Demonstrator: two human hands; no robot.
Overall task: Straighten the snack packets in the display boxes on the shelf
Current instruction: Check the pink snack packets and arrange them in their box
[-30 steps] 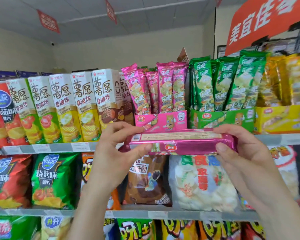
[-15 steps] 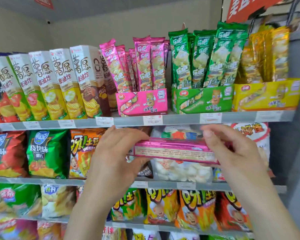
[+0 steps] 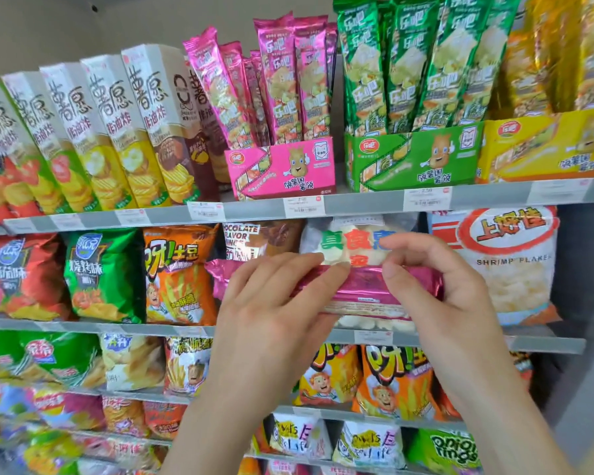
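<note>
The hands have slid closer together than half a second ago, and the packet [image 3: 367, 289] sits lower under the top shelf [image 3: 357, 202] (the view has crept nearer the stock, too). It lies level in front of the second row. The left hand [image 3: 271, 313] clamps it, fingers [image 3: 288, 269] stretched along its top edge, and its crinkled left end pokes out past the knuckles. The right hand [image 3: 446, 289] pinches the other end, with the thumb on the face and the fingers curled over the top. Right behind is a white bag [image 3: 350, 241], flanked by a shrimp-flake bag [image 3: 515, 265] and an orange bag [image 3: 179, 272]. Above, the pink box [image 3: 285, 169], green box [image 3: 412, 159] and yellow box [image 3: 546, 149] stand side by side.
</note>
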